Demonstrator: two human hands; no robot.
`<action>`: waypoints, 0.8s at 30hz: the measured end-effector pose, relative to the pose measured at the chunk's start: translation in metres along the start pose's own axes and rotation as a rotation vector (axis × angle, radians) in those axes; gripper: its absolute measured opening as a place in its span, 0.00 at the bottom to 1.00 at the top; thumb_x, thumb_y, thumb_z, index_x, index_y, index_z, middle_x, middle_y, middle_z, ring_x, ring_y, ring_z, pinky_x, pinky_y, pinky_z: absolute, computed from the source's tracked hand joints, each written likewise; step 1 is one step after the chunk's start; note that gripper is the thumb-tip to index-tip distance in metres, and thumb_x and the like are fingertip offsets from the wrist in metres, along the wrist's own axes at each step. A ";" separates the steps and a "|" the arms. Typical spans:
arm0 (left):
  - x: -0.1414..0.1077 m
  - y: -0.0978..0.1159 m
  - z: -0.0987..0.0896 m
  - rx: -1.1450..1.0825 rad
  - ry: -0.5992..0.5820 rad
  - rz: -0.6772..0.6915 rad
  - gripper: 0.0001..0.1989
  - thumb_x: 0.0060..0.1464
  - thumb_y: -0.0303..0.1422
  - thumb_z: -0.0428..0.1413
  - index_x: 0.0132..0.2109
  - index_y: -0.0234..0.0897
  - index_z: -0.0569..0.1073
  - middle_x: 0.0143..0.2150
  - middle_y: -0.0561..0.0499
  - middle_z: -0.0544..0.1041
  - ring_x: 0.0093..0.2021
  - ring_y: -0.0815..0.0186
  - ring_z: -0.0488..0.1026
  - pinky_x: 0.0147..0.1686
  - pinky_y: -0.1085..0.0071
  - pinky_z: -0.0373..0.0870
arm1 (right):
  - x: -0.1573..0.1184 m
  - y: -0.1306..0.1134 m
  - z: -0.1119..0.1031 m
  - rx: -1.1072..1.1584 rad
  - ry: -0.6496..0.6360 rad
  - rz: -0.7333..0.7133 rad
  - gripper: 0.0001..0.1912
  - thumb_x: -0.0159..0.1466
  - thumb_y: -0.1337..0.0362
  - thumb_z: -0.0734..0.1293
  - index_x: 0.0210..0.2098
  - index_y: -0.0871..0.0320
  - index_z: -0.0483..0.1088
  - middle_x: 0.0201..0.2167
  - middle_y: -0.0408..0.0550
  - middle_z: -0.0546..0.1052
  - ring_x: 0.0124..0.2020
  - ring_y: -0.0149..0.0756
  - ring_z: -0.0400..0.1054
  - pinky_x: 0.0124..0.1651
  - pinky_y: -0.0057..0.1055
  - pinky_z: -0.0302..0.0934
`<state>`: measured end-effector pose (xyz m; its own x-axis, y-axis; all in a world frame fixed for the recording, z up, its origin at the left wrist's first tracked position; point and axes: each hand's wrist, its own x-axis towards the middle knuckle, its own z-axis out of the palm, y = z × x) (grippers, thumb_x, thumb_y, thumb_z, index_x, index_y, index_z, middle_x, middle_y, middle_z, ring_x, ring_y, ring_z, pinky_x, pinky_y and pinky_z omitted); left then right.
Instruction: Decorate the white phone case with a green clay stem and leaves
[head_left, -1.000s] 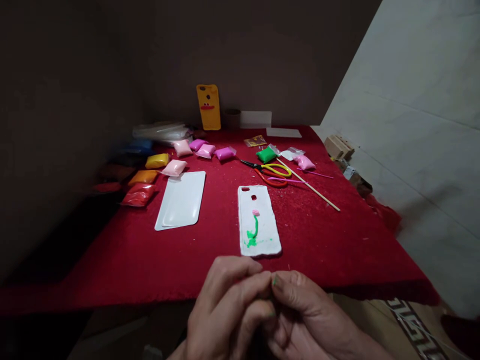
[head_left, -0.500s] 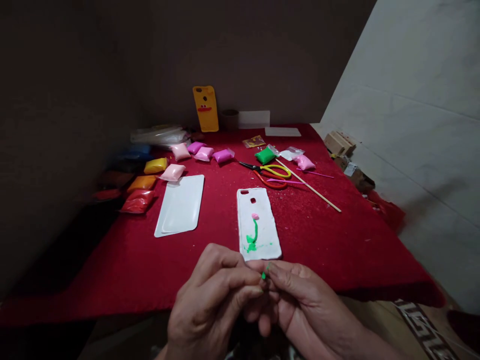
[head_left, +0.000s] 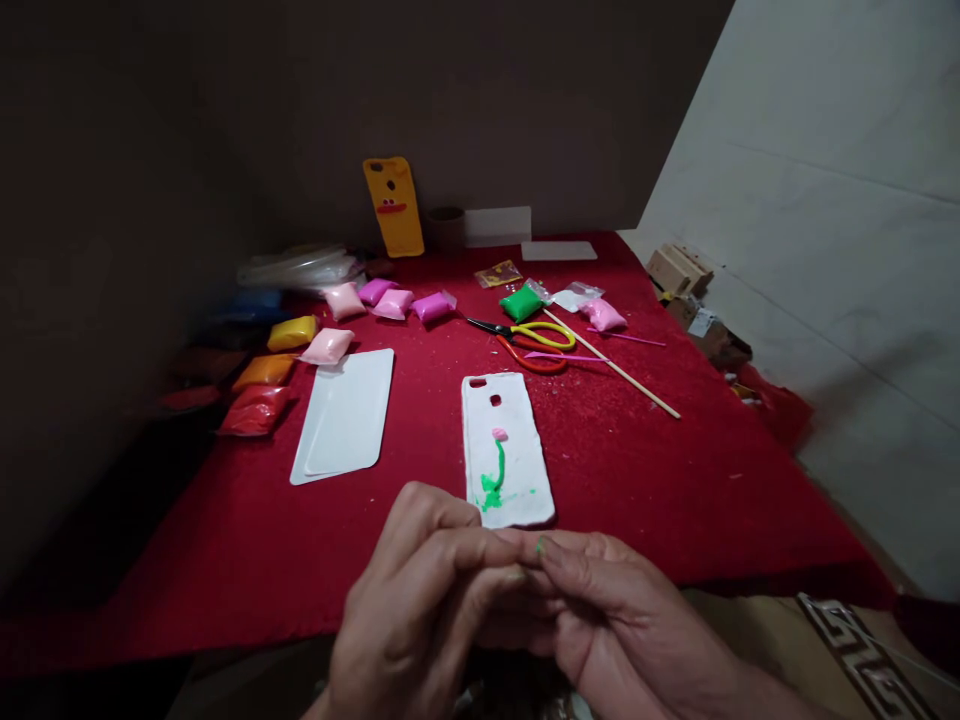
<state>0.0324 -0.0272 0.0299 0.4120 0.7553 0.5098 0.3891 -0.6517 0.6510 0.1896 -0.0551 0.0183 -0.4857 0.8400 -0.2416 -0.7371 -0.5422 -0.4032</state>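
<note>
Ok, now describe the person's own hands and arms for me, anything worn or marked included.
Both the left hand and the right hand are bare, with no gloves, and no ring, watch or bracelet shows. A small bright green smear marks the right thumb's tip. No sleeve shows on the visible part of either arm.

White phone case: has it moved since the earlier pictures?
No: the white phone case keeps its place against the scissors; the whole view has shifted slightly.
</note>
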 end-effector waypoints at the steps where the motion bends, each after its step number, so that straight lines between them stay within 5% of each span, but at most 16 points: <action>1: 0.000 0.000 0.000 -0.064 -0.028 -0.051 0.06 0.60 0.24 0.53 0.42 0.37 0.72 0.34 0.52 0.69 0.35 0.70 0.69 0.32 0.76 0.69 | 0.000 0.000 0.000 0.001 -0.003 0.006 0.10 0.64 0.65 0.67 0.39 0.66 0.77 0.37 0.54 0.77 0.41 0.34 0.71 0.52 0.34 0.62; 11: -0.002 0.001 0.002 -0.109 -0.101 -0.095 0.05 0.61 0.26 0.52 0.35 0.39 0.69 0.31 0.54 0.67 0.34 0.70 0.68 0.33 0.76 0.68 | 0.003 0.004 -0.004 0.064 -0.113 0.187 0.12 0.62 0.69 0.67 0.42 0.70 0.76 0.39 0.56 0.76 0.43 0.34 0.71 0.53 0.34 0.59; 15: 0.000 -0.003 -0.012 -0.078 -0.033 -0.189 0.08 0.62 0.26 0.50 0.34 0.40 0.67 0.32 0.56 0.67 0.32 0.73 0.68 0.32 0.79 0.67 | -0.004 -0.009 0.000 -0.251 -0.018 0.256 0.15 0.53 0.67 0.72 0.40 0.67 0.76 0.36 0.54 0.77 0.36 0.32 0.71 0.44 0.28 0.63; 17: -0.002 -0.008 -0.018 0.001 -0.035 -0.142 0.07 0.61 0.24 0.50 0.35 0.39 0.68 0.35 0.54 0.69 0.36 0.73 0.69 0.34 0.79 0.67 | -0.007 -0.022 0.001 -0.662 0.079 0.050 0.08 0.58 0.68 0.70 0.37 0.61 0.77 0.34 0.50 0.76 0.33 0.30 0.69 0.37 0.26 0.62; 21: -0.018 -0.021 -0.014 0.157 -0.025 0.014 0.07 0.58 0.19 0.52 0.39 0.35 0.69 0.41 0.50 0.72 0.44 0.69 0.67 0.44 0.75 0.66 | 0.000 -0.049 -0.006 -1.646 0.045 -0.775 0.11 0.65 0.75 0.61 0.41 0.63 0.76 0.32 0.52 0.72 0.36 0.35 0.64 0.38 0.31 0.58; 24: -0.026 -0.025 -0.007 0.211 0.027 0.020 0.07 0.58 0.18 0.52 0.38 0.33 0.69 0.43 0.46 0.73 0.45 0.67 0.66 0.45 0.71 0.65 | 0.016 -0.062 -0.013 -1.978 -0.070 -0.796 0.11 0.65 0.76 0.61 0.41 0.65 0.75 0.30 0.51 0.69 0.34 0.36 0.59 0.35 0.32 0.55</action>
<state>0.0063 -0.0303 0.0036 0.3999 0.7421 0.5380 0.5463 -0.6643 0.5102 0.2332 -0.0076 0.0277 -0.4455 0.7953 0.4112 0.5756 0.6062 -0.5489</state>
